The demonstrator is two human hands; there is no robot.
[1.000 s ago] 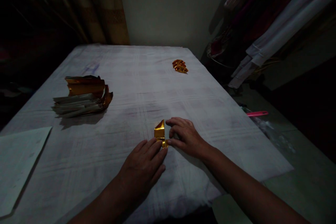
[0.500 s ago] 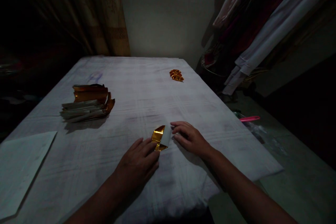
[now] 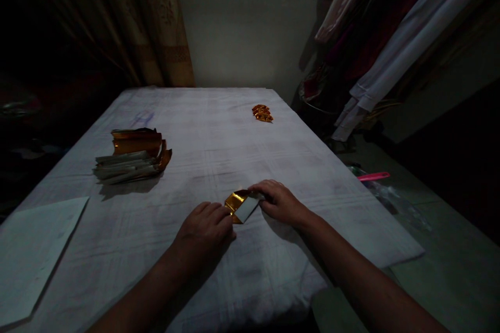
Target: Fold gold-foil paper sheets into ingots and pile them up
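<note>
A small folded piece of gold foil paper lies in front of me on the cloth-covered table, with its pale back side showing on the right half and shiny gold on the left. My left hand grips its left edge, fingers curled and thumb at the lower corner. At the upper right corner my right hand pinches the paper between thumb and fingers. The fingertips of both hands are partly hidden.
A stack of gold foil sheets sits at the left, and folded gold pieces lie at the far right. A white sheet rests at the near left. Clothes hang beyond the table's right edge, above a pink handle.
My right hand has moved left onto the paper and taken its upper right corner. The pale flap now slants more to the right. My left hand's fingers have drawn together on the left edge.
</note>
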